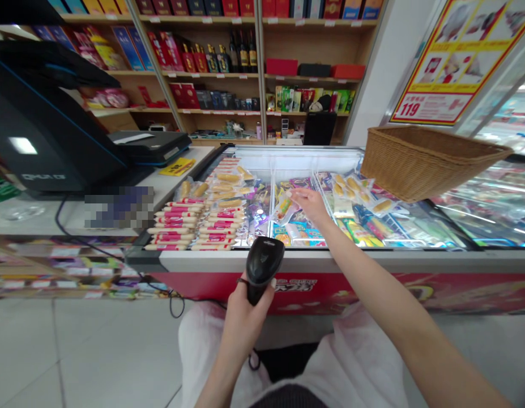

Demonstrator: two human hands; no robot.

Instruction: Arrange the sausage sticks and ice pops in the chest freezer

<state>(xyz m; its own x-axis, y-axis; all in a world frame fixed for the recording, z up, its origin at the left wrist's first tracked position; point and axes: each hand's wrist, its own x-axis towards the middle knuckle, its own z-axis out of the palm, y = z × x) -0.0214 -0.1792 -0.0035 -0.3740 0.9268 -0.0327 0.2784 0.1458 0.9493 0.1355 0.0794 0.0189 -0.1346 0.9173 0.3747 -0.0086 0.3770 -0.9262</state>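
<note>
My left hand (244, 309) is wrapped round the handle of a black barcode scanner (263, 266), held upright in front of the red chest freezer (372, 292). My right hand (311, 205) reaches over the freezer's glass lid and grips a clear packet with a yellow snack inside (284, 207). To the left of that packet, rows of red-and-white sausage sticks (190, 226) and packed corn cobs (226, 187) lie on the lid.
A wicker basket (423, 158) sits on the freezer at the right, with more packets below it. A black till screen (37, 130) and a printer (152, 144) stand on the counter at the left. Wooden shelves of boxes and bottles (245, 56) line the back wall.
</note>
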